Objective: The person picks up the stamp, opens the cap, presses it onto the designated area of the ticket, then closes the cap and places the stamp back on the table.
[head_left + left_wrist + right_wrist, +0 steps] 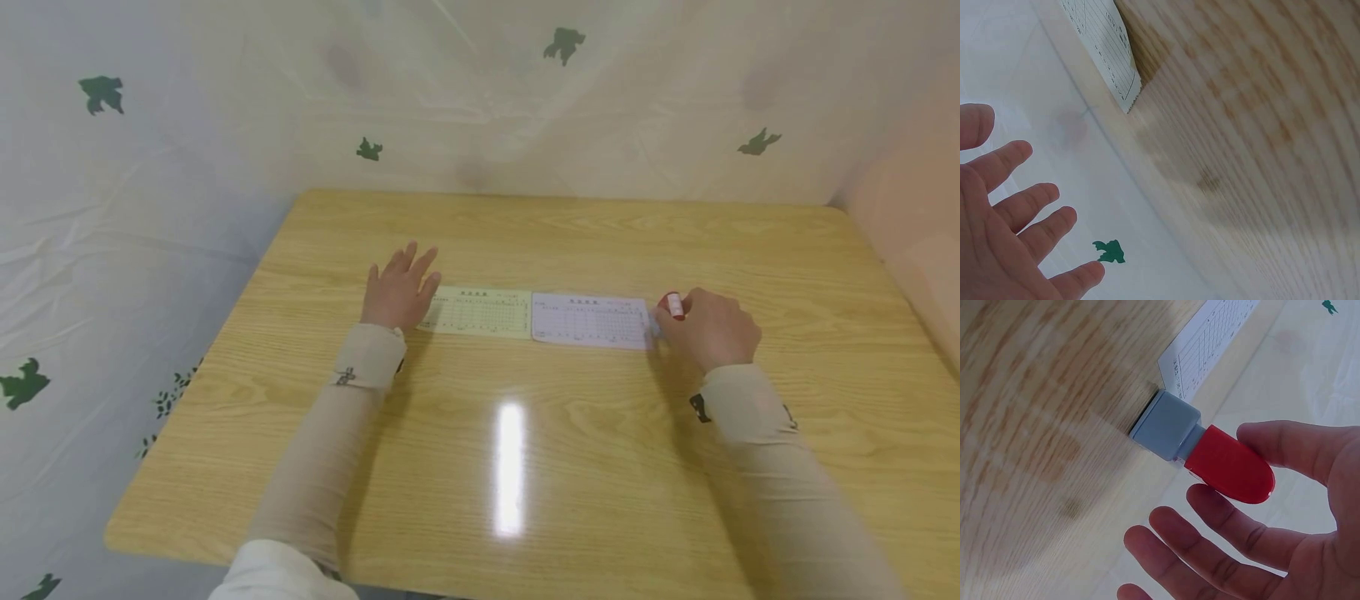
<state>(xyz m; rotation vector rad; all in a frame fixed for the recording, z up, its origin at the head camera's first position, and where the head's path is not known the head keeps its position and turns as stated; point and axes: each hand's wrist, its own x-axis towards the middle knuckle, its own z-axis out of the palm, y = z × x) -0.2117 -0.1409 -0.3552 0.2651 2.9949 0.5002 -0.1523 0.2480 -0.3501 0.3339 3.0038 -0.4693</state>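
Note:
Two printed forms lie end to end across the table: a pale green slip (483,312) on the left and a lavender slip (590,321) on the right. My left hand (397,292) is over the left end of the green slip, its fingers spread and holding nothing. At the right end of the lavender slip, my right hand (716,329) pinches a stamp by its red handle (1232,469), between thumb and index finger. The stamp's grey-blue square base (1166,425) points down at the wood, close to the slip's corner. The other fingers stay off the handle.
The wooden table (600,467) has a bright light reflection near its front. Behind and to the left hangs a pale sheet (465,92) with green bird shapes. The table's back edge meets that sheet.

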